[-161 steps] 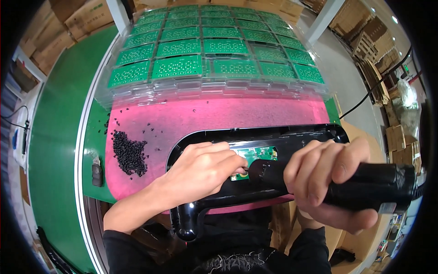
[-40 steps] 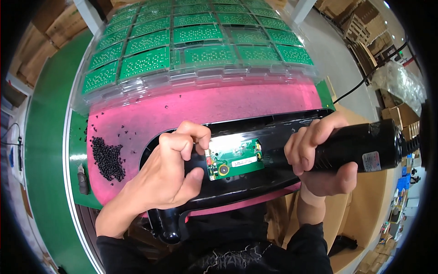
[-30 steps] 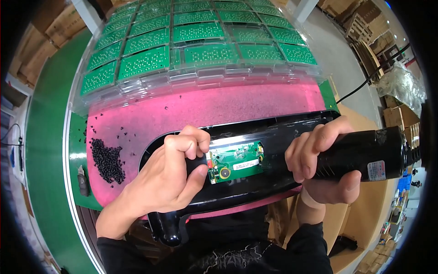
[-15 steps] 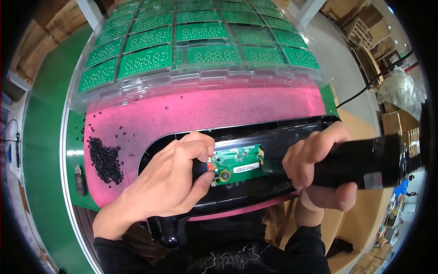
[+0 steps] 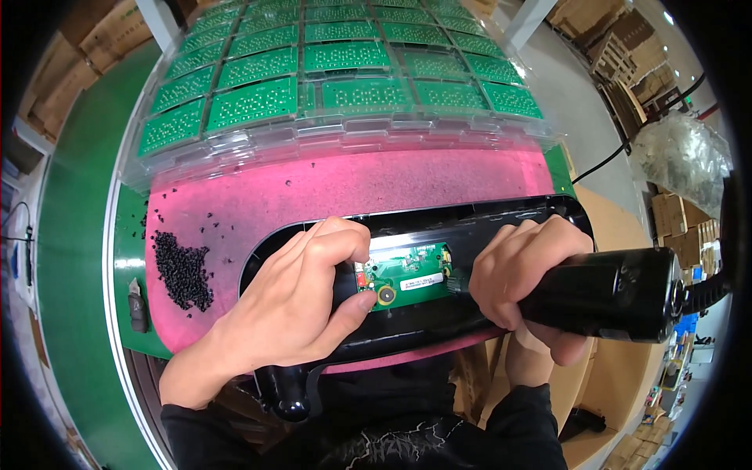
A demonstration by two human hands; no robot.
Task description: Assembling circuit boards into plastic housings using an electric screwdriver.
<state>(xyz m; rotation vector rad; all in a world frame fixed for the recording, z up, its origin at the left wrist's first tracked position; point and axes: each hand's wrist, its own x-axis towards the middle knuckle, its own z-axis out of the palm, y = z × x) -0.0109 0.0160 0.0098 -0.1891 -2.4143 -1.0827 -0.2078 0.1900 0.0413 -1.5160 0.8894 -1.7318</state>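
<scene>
A glossy black plastic housing (image 5: pixel 439 319) lies across the mat, its hollow side up. Inside it sits a green circuit board (image 5: pixel 415 270) with a white label, a round buzzer-like part and a red part at its left edge. The fingers of my left hand (image 5: pixel 294 294) are curled, thumb and forefinger gripping the board's left end. My right hand (image 5: pixel 529 274) is wrapped around a thick black cylindrical tool with a cord, seemingly an electric screwdriver (image 5: pixel 607 296). The tool lies over the housing's right part, pointing left toward the board. My right hand hides its tip.
Clear trays of green circuit boards (image 5: pixel 352 95) stand at the back of the pink mat (image 5: pixel 345 180). A heap of small black screws (image 5: pixel 184 274) lies on the left, near a small dark tool (image 5: pixel 137 307). A cardboard box (image 5: pixel 619 274) stands at the right.
My right hand and the black tool have moved slightly left, and the tool's corded end has dropped lower. My left thumb has shifted slightly right along the board's edge.
</scene>
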